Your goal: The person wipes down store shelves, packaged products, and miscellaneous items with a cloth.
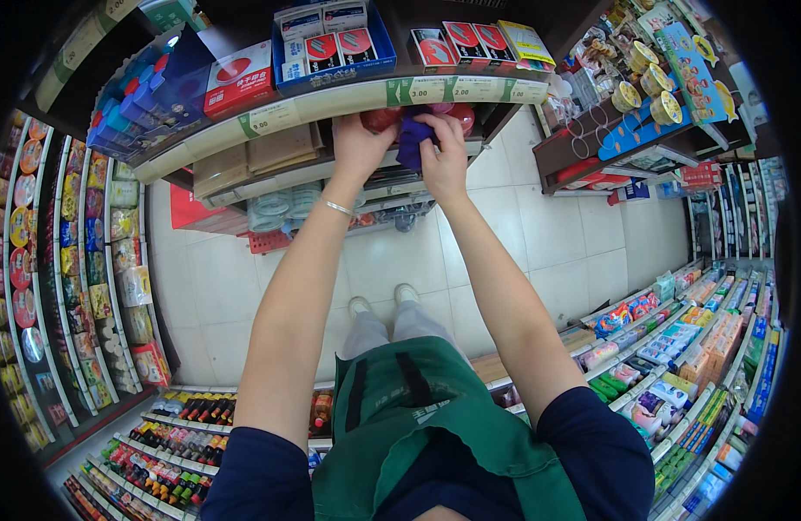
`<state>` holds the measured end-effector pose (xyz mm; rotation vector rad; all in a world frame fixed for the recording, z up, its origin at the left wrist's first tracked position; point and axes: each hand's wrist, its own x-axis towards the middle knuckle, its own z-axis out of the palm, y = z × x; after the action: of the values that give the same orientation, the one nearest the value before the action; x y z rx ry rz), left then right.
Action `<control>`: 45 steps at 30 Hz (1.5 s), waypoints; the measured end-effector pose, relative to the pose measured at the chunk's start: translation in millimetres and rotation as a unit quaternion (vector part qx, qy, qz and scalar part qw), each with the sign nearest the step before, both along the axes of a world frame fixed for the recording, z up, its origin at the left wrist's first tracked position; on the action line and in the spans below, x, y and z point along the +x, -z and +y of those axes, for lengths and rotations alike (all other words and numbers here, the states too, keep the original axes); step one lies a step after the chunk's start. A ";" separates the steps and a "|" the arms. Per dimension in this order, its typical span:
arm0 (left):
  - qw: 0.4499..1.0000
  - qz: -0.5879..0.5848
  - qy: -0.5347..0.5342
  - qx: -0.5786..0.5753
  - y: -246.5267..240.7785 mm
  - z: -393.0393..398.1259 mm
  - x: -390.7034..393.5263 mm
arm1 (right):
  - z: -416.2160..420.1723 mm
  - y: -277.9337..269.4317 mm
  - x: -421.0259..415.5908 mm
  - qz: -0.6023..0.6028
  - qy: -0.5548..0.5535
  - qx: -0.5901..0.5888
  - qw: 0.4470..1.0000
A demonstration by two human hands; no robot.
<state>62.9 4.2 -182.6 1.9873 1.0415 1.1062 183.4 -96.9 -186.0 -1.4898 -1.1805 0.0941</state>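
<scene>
Under the price-tag edge of a shelf, my right hand (445, 156) grips a crumpled purple cloth (411, 142). My left hand (361, 148) is close beside it, its thumb and fingers around a shiny red round item (381, 120). The shelf edge partly hides that item and the left fingertips. Another red, rounded, see-through item (462, 116) lies behind my right fingers. Flat brown envelopes or folders (254, 163) lie on the same lower shelf, left of my left hand.
Above my hands, the upper shelf (335, 96) carries a blue display box (335, 77), a red stamp-pad box (239, 78) and small red-and-black boxes (469, 44). Rolls of clear tape (270, 207) sit lower down. A snack rack (635, 130) stands right; stocked shelves (81, 260) line the left.
</scene>
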 end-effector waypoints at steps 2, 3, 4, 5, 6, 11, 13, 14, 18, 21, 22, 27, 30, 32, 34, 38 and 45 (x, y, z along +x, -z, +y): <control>0.999 -0.036 -0.003 0.022 -2.7 -15.2 -6.1 | -8.0 0.4 -3.1 0.045 0.009 0.017 0.999; 0.999 -0.036 -0.004 0.020 -1.7 -23.6 -9.4 | -14.4 -0.6 -5.8 0.068 0.014 0.024 0.997; 0.999 -0.036 -0.009 0.018 2.5 -31.3 -14.7 | -20.1 -8.6 -11.0 0.062 0.003 0.017 0.998; 0.999 -0.036 -0.013 0.015 6.3 -37.1 -18.4 | -20.4 -15.9 -15.1 -0.004 -0.027 0.026 0.999; 0.999 -0.047 0.003 -0.017 9.5 -41.5 -19.2 | -19.8 -23.1 -20.8 -0.071 -0.055 0.036 0.995; 0.996 -0.077 0.039 -0.032 16.0 -53.1 -22.7 | 8.0 -28.8 -27.5 -0.124 -0.121 0.001 0.985; 0.997 -0.065 0.043 -0.025 7.3 -61.4 -27.2 | 18.6 -22.0 -9.5 0.104 -0.168 -0.090 0.976; 0.996 -0.059 0.059 -0.014 3.1 -64.2 -28.2 | 26.4 -7.3 0.3 0.268 -0.173 -0.108 0.942; 0.936 -0.240 0.113 -0.231 -18.2 -73.4 -29.0 | 5.6 -22.8 -14.0 0.545 -0.179 -0.051 0.818; 0.878 -0.326 0.119 -0.329 -17.0 -79.1 -23.9 | -10.6 -9.9 -38.4 0.425 -0.125 0.016 0.897; 0.868 -0.337 0.112 -0.346 -12.9 -79.9 -23.9 | -14.6 -6.8 -45.4 0.373 -0.100 0.030 0.922; 0.852 -0.336 0.050 -0.399 -16.5 -80.7 -29.4 | -35.3 -19.5 -64.0 0.015 -0.110 0.022 0.994; 0.871 -0.296 0.060 -0.389 0.2 -78.0 -36.0 | -27.2 -26.3 -60.4 -0.090 -0.135 0.011 0.987; 0.900 -0.213 0.051 -0.378 9.0 -74.8 -39.8 | -16.8 -24.8 -54.0 -0.070 -0.128 -0.036 0.989; 0.930 -0.144 0.051 -0.333 16.2 -76.2 -43.9 | -2.8 -24.0 -38.3 0.017 -0.156 -0.087 0.984; 0.916 -0.198 0.089 -0.336 4.5 -81.8 -43.1 | 13.2 -11.7 -10.0 0.336 -0.246 -0.151 0.896; 0.834 -0.378 0.089 -0.391 -5.1 -77.9 -37.6 | -5.5 2.7 -45.6 0.325 -0.126 -0.031 0.937</control>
<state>25.4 -73.7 -177.5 0.8375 0.6745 0.9925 137.9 -102.4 -188.7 -1.2073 -0.8148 0.7477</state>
